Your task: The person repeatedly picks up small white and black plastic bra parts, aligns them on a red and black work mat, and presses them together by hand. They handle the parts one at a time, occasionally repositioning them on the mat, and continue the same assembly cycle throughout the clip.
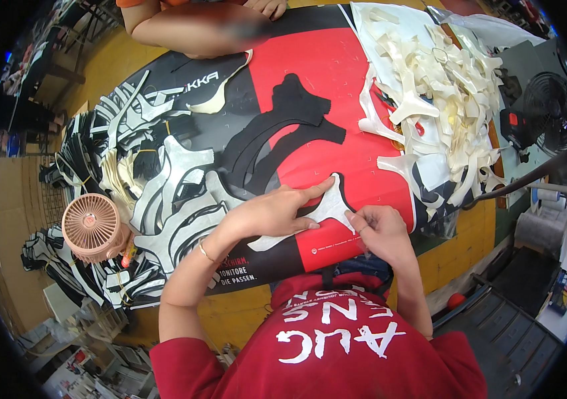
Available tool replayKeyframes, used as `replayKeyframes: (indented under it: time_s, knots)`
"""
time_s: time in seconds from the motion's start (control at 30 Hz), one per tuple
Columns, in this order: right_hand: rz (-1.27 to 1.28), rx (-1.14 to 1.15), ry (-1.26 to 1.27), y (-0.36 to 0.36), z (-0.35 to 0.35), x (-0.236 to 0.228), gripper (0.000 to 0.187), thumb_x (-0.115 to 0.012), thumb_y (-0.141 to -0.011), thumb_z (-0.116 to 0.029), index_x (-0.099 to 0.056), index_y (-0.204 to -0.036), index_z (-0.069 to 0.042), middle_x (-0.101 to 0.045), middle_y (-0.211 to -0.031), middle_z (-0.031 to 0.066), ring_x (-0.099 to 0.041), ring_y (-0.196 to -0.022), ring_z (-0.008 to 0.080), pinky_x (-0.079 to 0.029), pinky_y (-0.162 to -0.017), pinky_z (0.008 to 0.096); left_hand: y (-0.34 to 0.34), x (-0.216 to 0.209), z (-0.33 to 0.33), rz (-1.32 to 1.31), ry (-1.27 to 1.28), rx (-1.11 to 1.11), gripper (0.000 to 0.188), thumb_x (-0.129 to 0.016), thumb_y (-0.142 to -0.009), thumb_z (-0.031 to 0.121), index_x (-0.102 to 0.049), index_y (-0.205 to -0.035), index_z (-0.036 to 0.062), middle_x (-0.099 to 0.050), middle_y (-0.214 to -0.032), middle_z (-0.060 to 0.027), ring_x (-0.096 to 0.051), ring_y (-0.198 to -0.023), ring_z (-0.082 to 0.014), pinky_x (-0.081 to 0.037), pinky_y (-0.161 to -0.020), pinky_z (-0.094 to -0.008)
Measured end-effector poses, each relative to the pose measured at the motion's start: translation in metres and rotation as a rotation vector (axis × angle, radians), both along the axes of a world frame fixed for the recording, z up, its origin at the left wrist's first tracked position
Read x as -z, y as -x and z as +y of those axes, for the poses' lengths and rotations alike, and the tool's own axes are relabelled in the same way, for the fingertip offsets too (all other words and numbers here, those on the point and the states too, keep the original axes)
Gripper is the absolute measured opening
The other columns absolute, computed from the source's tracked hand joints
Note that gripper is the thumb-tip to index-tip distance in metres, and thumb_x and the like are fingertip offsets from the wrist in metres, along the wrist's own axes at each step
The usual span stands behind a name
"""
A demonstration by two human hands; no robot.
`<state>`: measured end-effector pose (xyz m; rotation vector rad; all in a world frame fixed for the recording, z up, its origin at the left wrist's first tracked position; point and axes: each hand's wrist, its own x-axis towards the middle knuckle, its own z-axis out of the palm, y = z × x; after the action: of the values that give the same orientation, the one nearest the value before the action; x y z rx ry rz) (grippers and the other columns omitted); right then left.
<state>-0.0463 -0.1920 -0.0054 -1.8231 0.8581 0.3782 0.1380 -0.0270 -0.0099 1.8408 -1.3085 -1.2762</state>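
while big heaps of cut pieces wait, left hand lies flat and right fingers pinch one white piece.

**Cut pieces across the table**

The left hand and right hand rest on a curved cut piece at the near edge. Behind it lie two arched pieces. A small fan stands far left; a heap of strips lies right.
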Motion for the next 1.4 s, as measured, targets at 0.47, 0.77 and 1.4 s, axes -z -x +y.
replayKeyframes:
  time_s: [0.47,0.77,1.4]
  knots:
    - [0.08,-0.129,0.326,-0.005,0.007,-0.008,0.042,-0.063,-0.095,-0.038,-0.068,-0.074,-0.002,-0.065,-0.062,0.0122,-0.067,-0.062,0.0321,-0.051,-0.061,0.0432,-0.002,-0.014,-0.011,-0.246,-0.026,0.104,0.085,-0.072,-0.086,0.014,-0.026,-0.157,0.0087,-0.066,-0.069,-0.0176,-0.066,-0.071,-0.0383,-0.051,-0.069,-0.0473]
    - [0.124,-0.151,0.332,-0.007,0.007,-0.012,0.044,-0.065,-0.094,-0.042,-0.07,-0.073,-0.004,-0.067,-0.065,0.0116,-0.069,-0.065,0.0304,-0.053,-0.063,0.0425,-0.017,-0.013,-0.017,-0.105,-0.011,0.149,0.086,-0.073,-0.086,0.014,-0.026,-0.157,0.0095,-0.068,-0.107,-0.0253,-0.066,-0.094,-0.0413,-0.052,-0.084,-0.0463]
    - [-0.168,-0.226,0.611,0.019,-0.016,-0.008,0.037,-0.085,-0.075,-0.035,-0.062,-0.088,-0.009,-0.061,-0.063,0.004,-0.064,-0.059,0.0242,-0.049,-0.056,0.0373,-0.004,-0.008,-0.018,0.005,-0.035,0.052,0.084,-0.069,-0.092,0.023,-0.021,-0.159,0.0071,-0.041,-0.054,-0.0111,-0.04,-0.05,-0.0251,-0.04,-0.056,-0.0383]
